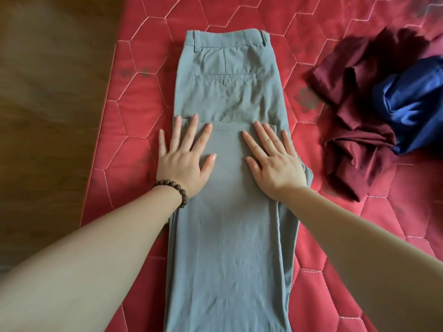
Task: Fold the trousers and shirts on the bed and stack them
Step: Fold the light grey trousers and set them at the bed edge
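The grey trousers (230, 212) run out of the picture at the bottom edge, so their fold is not seen. At the bed's (134, 116) right edge, the blue garment (412, 101) is cut off.

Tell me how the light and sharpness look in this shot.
Head view: soft, even light, no glare; faint shadows beside both hands, left hand and right hand, on the trousers; centre sharp; wide-angle stretch and blur on the forearms and the floor.
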